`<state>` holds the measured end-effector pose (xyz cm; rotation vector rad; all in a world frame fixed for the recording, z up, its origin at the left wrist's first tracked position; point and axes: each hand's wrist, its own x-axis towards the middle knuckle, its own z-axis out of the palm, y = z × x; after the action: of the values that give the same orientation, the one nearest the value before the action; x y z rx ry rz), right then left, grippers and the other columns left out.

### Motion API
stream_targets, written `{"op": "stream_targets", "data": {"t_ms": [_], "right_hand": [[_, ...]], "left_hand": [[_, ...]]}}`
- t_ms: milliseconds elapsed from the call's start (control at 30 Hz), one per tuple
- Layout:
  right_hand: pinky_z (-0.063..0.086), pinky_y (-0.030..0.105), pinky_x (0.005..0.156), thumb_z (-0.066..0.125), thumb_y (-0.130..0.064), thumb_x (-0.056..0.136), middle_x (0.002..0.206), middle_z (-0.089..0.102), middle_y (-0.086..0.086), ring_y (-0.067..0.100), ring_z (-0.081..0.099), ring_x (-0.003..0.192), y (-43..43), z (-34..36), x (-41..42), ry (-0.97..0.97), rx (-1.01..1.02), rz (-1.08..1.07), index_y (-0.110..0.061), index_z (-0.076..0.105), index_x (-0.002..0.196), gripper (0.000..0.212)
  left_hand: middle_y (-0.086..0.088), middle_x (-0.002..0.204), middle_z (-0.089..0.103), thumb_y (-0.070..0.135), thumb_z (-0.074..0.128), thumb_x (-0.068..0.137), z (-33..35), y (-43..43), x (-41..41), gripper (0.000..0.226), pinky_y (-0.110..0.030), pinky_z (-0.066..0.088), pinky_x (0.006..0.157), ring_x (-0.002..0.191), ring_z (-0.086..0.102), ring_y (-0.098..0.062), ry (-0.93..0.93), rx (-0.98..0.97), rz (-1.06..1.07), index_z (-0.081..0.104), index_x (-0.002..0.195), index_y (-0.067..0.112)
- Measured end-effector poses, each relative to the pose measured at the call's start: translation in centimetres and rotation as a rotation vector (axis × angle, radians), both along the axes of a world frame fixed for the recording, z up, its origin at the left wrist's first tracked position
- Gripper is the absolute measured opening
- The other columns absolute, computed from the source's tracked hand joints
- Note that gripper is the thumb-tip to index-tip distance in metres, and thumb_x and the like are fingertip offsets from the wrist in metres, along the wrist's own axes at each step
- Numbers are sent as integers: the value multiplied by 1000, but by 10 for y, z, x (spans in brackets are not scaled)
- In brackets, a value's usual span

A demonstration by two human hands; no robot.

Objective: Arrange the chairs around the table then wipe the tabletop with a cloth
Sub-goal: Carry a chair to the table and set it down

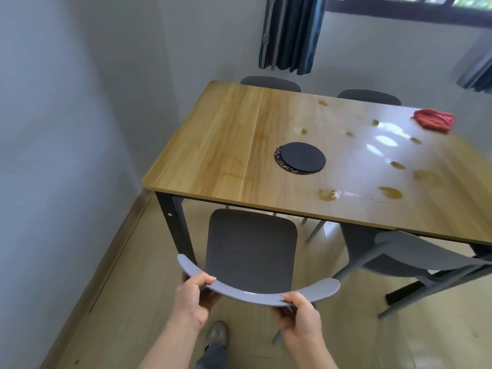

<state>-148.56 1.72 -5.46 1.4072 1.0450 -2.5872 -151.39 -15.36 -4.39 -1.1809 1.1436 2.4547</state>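
The grey chair [251, 251] stands at the desk's [213, 145] near edge, beside the left corner leg, with the seat front about level with that edge. Its curved backrest [255, 292] runs left to right just in front of the person. Both hands clamp it, well apart: the left hand [194, 296] near one end, the right hand [300, 315] right of centre. The desk lies straight ahead, so the push likely goes forward. A second chair [415, 251] sits askew to the right. The red cloth [434, 119] lies far right among brown spills [390, 192].
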Motion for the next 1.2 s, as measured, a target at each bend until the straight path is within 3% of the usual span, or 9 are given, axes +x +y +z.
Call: {"op": "stream_targets", "data": {"t_ms": [367, 467, 600, 767, 1000, 1200], "right_hand": [[54, 27, 42, 42, 18, 82, 71, 50, 11, 26, 52, 64, 5, -15, -74, -49, 6, -51, -1, 48, 77, 21], [54, 30, 48, 42, 16, 83, 71, 49, 10, 24, 52, 65, 8, -18, -103, -48, -5, -42, -3, 46, 74, 22], [49, 37, 65, 44, 14, 85, 76, 50, 13, 25, 53, 70, 10, -20, -137, -37, -13, -24, -4, 46, 82, 19], [57, 36, 65, 49, 12, 84, 78, 50, 13, 25, 56, 73, 9, -15, -160, 4, -12, 11, -5, 47, 85, 18], [52, 41, 77, 47, 13, 85, 79, 50, 15, 27, 56, 75, 26, -9, -158, 13, 18, 46, -4, 46, 83, 18], [53, 47, 77, 48, 12, 86, 83, 52, 18, 32, 58, 78, 35, -12, -143, -48, 45, 188, -2, 44, 102, 22]], "left_hand": [[-10, 87, 47, -19, 44, 80, -19, -1, -81, 40, -38, 47, 75, 80, 50, -27, -30, 27, 16, 47, 110, 9], [-11, 87, 47, -19, 44, 81, -23, 1, -108, 44, -37, 49, 72, 81, 51, -27, -24, 52, 22, 46, 114, 10], [-13, 89, 48, -17, 45, 81, -24, 1, -144, 35, -40, 49, 76, 83, 52, -28, -12, 67, 21, 51, 102, 11], [-11, 81, 47, -15, 46, 83, -18, -1, -173, 30, -39, 50, 75, 77, 51, -24, 8, 49, -6, 51, 90, 14], [-12, 85, 47, -14, 49, 82, -15, 14, -164, 29, -40, 49, 78, 79, 51, -25, 14, 87, -9, 51, 91, 14], [-14, 86, 47, -13, 48, 83, -19, 14, -144, 28, -40, 49, 77, 80, 52, -26, -17, 74, -10, 51, 96, 12]]}}
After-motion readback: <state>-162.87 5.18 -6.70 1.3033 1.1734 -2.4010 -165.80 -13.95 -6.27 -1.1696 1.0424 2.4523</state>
